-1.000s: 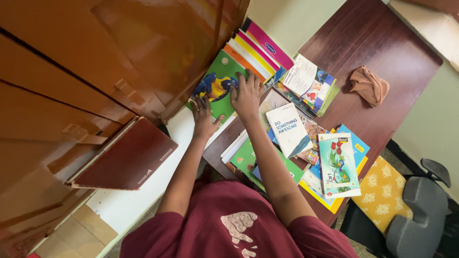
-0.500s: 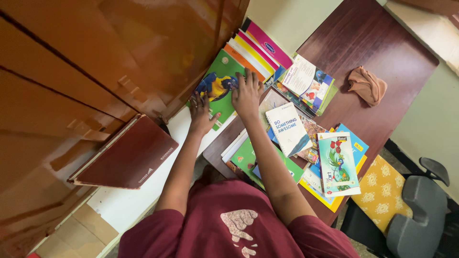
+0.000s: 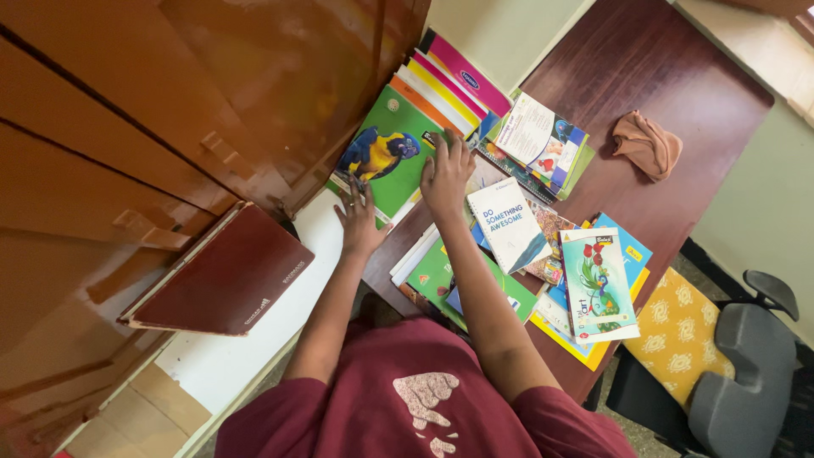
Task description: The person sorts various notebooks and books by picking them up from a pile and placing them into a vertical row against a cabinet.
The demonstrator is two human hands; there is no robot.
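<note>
Since the earlier frames, both hands are sitting almost where they were, the left fingers creeping slightly along the book's lower edge while the view tilts a little. At far left, a dark maroon hardcover book (image 3: 222, 280) is leaning against the brown wooden cabinet (image 3: 127, 127), well apart from the hands. Next, the left hand (image 3: 360, 222) is lying flat with fingers spread on the bottom corner of the thin green softcover book with a blue-and-yellow parrot on its cover (image 3: 386, 161), gripping nothing. That book is lying at the table's left edge, beside the cabinet, its far side touching a row of colourful thin books standing on edge (image 3: 449, 80). The right hand (image 3: 445, 174) is pressing open-palmed on the book's right edge, fingers splayed and not closed around anything. Judging by its thinness, the book looks light, floppy and glossy enough to slide; taking it at the spine or a free corner seems best. Further right, a white paperback with a blue corner (image 3: 509, 225) is resting on the dark wooden table (image 3: 661, 76), near a crumpled brown cloth (image 3: 649, 142).
</note>
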